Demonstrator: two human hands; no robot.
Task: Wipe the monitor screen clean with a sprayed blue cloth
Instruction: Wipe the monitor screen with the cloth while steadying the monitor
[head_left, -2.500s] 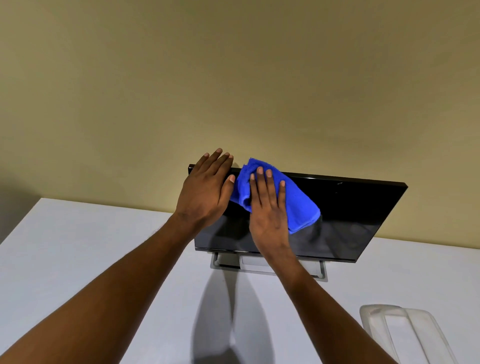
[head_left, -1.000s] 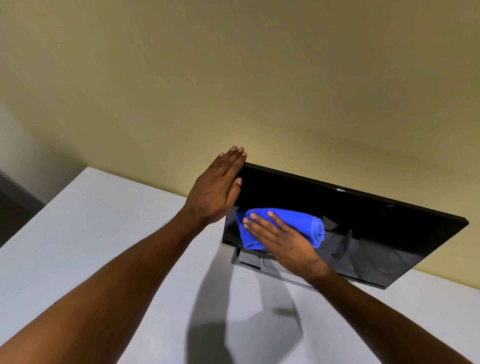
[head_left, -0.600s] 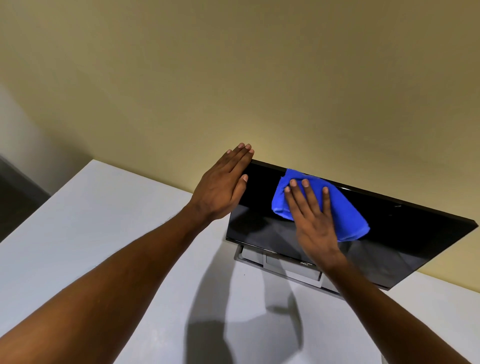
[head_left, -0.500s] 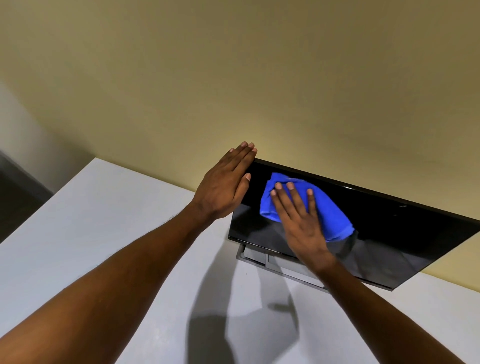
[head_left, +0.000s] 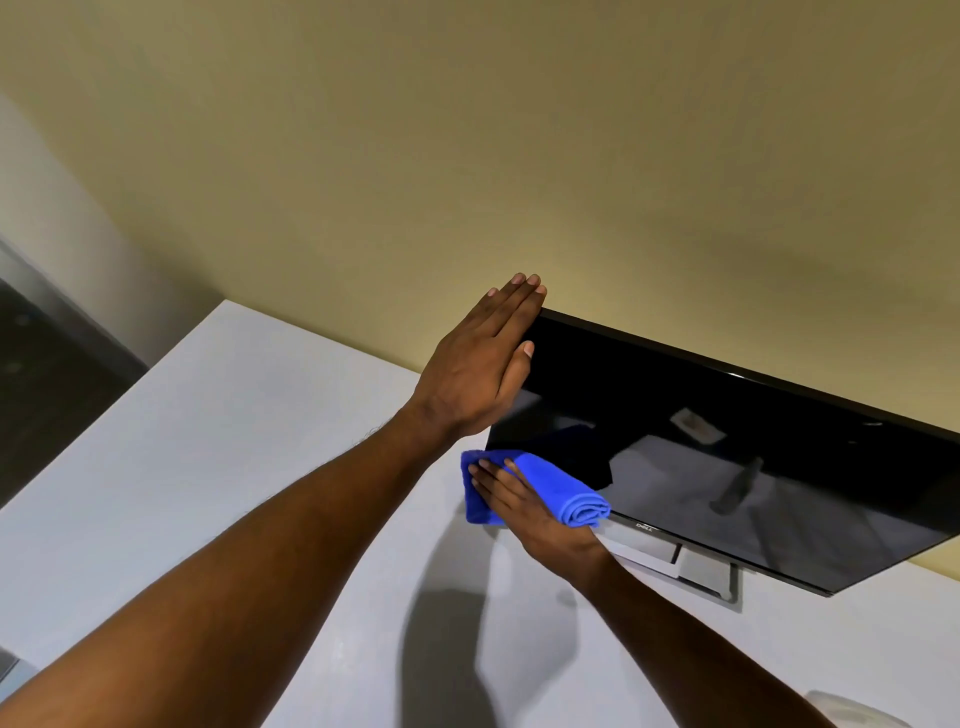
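A black monitor (head_left: 727, 441) with a dark, reflective screen stands on a white table (head_left: 208, 467) against a yellow wall. My left hand (head_left: 478, 369) lies flat with fingers together against the monitor's upper left corner and left edge. A folded blue cloth (head_left: 561, 488) covers the screen's lower left corner and hangs slightly past the edge. My right hand (head_left: 524, 512) presses flat on the cloth. The monitor's grey stand (head_left: 691, 569) shows below the bottom bezel.
The yellow wall (head_left: 519, 156) rises right behind the monitor. The table's left edge drops to a dark floor (head_left: 47, 384). A pale translucent object (head_left: 852, 714) peeks in at the bottom right corner of the table.
My right hand has slid the blue cloth from the upper left part of the screen down to its lower left corner. My left hand stays on the monitor's left edge.
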